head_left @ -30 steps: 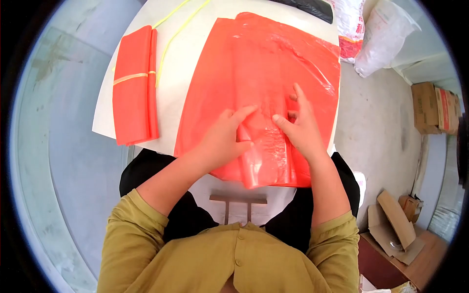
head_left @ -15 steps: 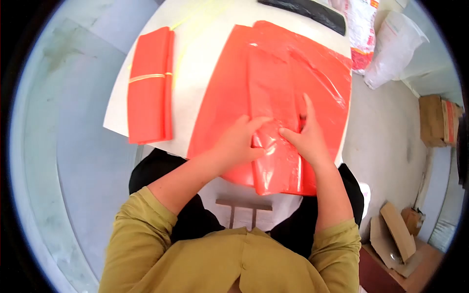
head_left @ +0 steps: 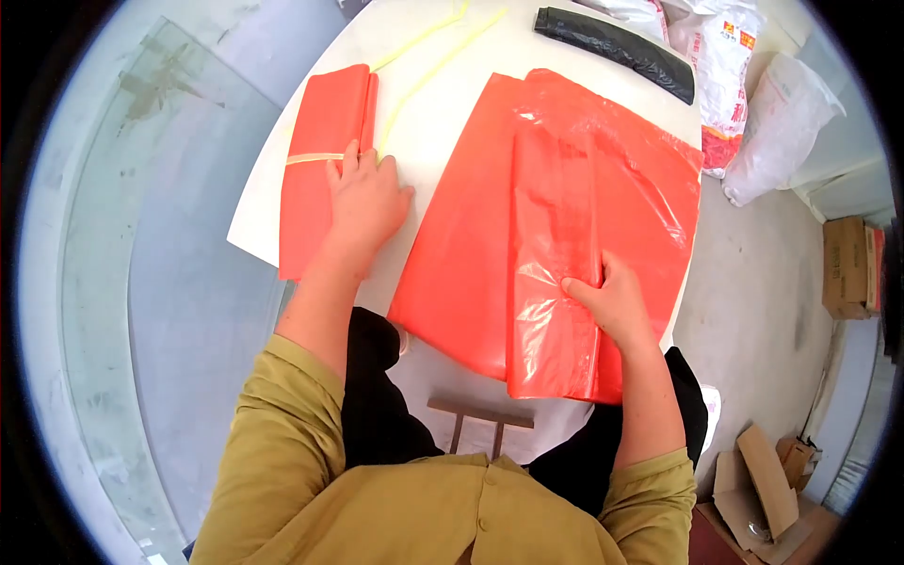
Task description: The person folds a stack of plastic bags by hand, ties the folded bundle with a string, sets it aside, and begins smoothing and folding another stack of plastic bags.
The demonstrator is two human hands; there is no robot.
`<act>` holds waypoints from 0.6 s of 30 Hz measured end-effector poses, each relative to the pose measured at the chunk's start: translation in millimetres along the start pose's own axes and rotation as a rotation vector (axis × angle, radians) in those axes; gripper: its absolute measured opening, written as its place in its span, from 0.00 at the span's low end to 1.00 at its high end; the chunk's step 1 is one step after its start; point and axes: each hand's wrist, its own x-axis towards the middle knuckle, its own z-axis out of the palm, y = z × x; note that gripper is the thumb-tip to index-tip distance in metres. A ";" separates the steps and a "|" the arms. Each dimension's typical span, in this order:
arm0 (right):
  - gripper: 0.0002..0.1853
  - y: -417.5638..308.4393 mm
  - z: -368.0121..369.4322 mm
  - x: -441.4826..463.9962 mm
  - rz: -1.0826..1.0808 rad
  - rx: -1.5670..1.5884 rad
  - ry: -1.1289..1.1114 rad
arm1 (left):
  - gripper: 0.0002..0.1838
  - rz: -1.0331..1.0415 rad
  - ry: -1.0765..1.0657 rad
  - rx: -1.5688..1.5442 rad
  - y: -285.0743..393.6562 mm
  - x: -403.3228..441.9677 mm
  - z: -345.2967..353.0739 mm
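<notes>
On the white table lies a wide sheet of red plastic bags (head_left: 452, 235), with a folded strip of red plastic bag (head_left: 551, 235) on top. My right hand (head_left: 614, 301) pinches the folded strip's right edge, its thumb on top and its other fingers partly hidden beneath. To the left rests a folded red bag bundle (head_left: 315, 212) with a yellow tie (head_left: 314, 158) around its middle. My left hand (head_left: 369, 200) lies on the bundle's right side, fingers stretched out near the tie and not wrapped round it.
Yellow strips (head_left: 426, 77) lie on the white table (head_left: 259, 221) behind the bundle. A black plastic roll (head_left: 617, 52) sits at the far edge. White sacks (head_left: 720, 89) stand beyond the table's right side, and cardboard boxes (head_left: 847, 268) on the floor.
My left hand has let go of the folded strip and moved left onto the tied bundle. My right hand stays on the strip. The view has shifted slightly.
</notes>
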 end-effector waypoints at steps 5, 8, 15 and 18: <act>0.26 14.1 3.2 1.2 -0.029 -0.044 0.016 | 0.19 0.022 -0.012 0.024 -2.1 4.5 8.3; 0.26 3.1 4.2 -3.1 -0.080 -0.135 0.068 | 0.16 0.032 -0.004 0.013 -2.5 6.0 10.3; 0.28 16.9 12.5 1.6 0.106 0.538 -0.003 | 0.24 -0.036 -0.209 -0.775 15.8 3.4 -8.2; 0.29 4.2 9.7 -2.6 0.190 0.805 0.005 | 0.23 -0.196 -0.541 -1.497 46.5 -19.8 -35.2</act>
